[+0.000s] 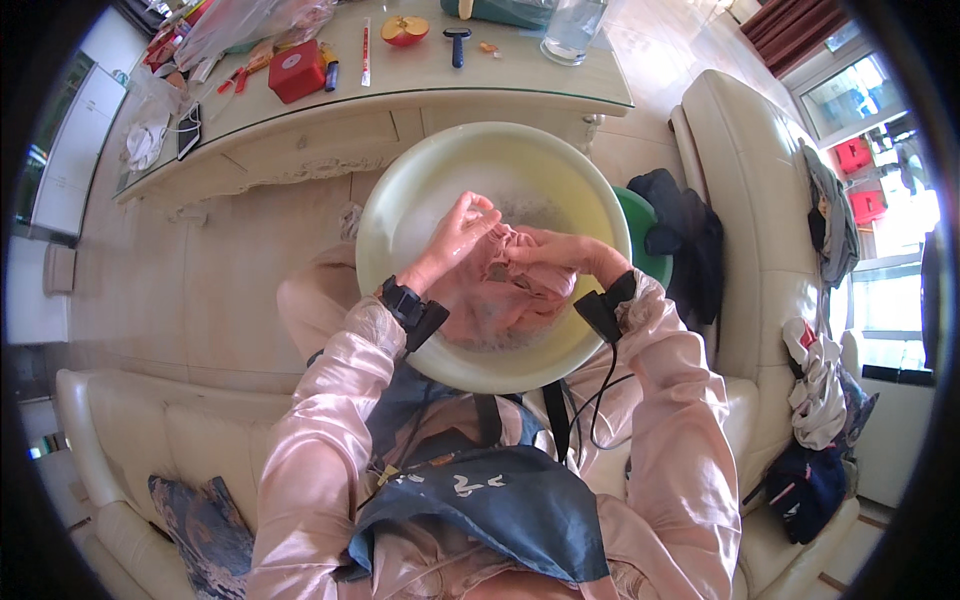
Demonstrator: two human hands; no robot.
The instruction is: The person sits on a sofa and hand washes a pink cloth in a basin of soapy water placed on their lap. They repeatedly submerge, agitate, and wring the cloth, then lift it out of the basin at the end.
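Observation:
Before me stands a large pale yellow basin (397, 191) with soapy water (525, 206) in it. A wet pink cloth garment (517, 307) lies bunched in the basin, partly under the water. My right hand (559, 251) grips a gathered fold of it, thumb on top. My left hand (459, 232) is raised at the garment's left side, wet, with fingers curled and apart and nothing seen between them. Whether its lower edge touches the cloth I cannot tell. Dark straps with black devices sit on both wrists.
A glass-topped table (315, 124) beyond the basin bears a red box (297, 71), a halved apple (405, 30), a razor (457, 46) and a glass of water (571, 34). A green tub (651, 259) and dark clothing (686, 247) sit right, by a cream sofa (739, 225). A cable (598, 405) hangs from my right wrist.

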